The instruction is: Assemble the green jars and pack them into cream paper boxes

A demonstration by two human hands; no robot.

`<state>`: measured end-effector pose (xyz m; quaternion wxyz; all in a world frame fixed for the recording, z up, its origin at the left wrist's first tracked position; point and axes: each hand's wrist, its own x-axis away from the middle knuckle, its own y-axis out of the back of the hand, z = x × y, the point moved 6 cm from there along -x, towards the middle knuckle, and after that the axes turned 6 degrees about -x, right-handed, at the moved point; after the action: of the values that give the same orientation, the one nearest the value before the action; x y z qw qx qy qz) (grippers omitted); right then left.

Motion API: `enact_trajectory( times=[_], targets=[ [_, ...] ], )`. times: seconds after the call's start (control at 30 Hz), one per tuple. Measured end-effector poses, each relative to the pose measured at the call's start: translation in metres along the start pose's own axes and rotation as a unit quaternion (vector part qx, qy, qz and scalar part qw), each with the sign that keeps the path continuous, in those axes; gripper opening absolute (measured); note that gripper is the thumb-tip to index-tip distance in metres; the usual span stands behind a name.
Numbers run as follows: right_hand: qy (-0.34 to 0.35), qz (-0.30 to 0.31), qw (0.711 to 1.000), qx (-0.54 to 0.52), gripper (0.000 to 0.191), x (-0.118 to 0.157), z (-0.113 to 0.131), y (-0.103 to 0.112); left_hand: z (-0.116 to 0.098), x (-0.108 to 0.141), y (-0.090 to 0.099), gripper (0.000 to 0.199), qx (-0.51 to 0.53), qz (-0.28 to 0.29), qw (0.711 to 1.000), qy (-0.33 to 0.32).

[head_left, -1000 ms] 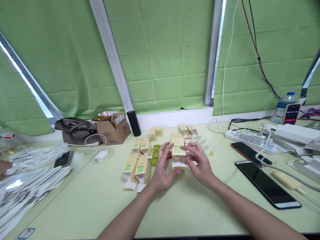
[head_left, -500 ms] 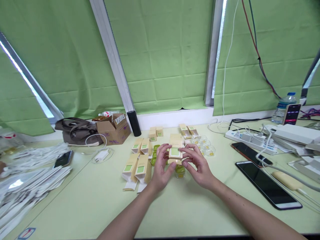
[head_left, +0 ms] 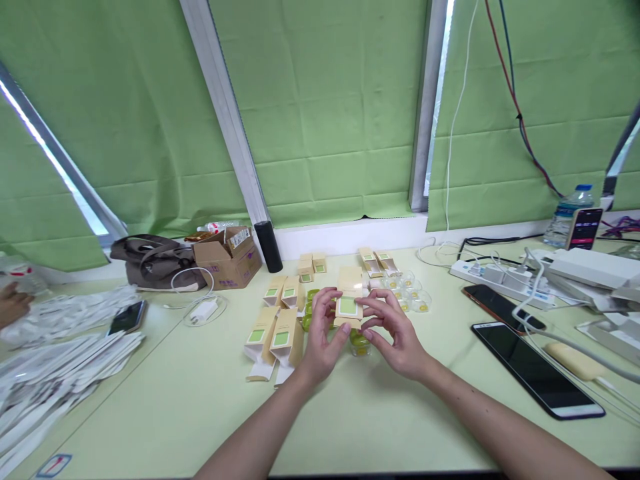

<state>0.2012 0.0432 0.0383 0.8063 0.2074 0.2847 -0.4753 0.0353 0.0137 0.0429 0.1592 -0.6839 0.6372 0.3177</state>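
Between both hands is a small tan carton (head_left: 349, 306) with a green label, tilted so its front shows. My left hand (head_left: 321, 339) grips its left side, with the thumb at the lower end flap. On the right side, the fingertips of my right hand (head_left: 399, 338) press against the carton, thumb low near the flap. Just below it a green-lidded clear jar (head_left: 360, 342) stands on the table. More green lids (head_left: 309, 322) show partly behind my left hand. Open cartons (head_left: 287, 337) stand to the left, their white end flaps out.
Clear plastic containers (head_left: 420, 302) with yellow spots sit right of the hands, and more cartons (head_left: 306, 268) behind. Phones (head_left: 535, 367), a power strip (head_left: 493, 275) and cables lie right. White packets (head_left: 65, 367), a cardboard box (head_left: 227, 259) and another person's hand (head_left: 13, 305) are left.
The carton has shifted slightly left, and my left thumb has moved up onto its lower flap. At the left edge, another person's hand has come further into view.
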Motion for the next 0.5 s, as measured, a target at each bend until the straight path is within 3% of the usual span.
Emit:
enact_trajectory(
  times=[0.2,0.5],
  targets=[
    [0.007,0.005,1.0,-0.003,0.043,0.0015,-0.0023,-0.0024,0.0021,0.0003,0.0008,0.044,-0.017,-0.009,1.0,-0.005],
    [0.008,-0.037,0.999,0.01,0.041,-0.0006,-0.0046,0.0013,-0.0001,0.0014,0.0009,0.049,-0.081,-0.002,0.996,-0.043]
  ],
)
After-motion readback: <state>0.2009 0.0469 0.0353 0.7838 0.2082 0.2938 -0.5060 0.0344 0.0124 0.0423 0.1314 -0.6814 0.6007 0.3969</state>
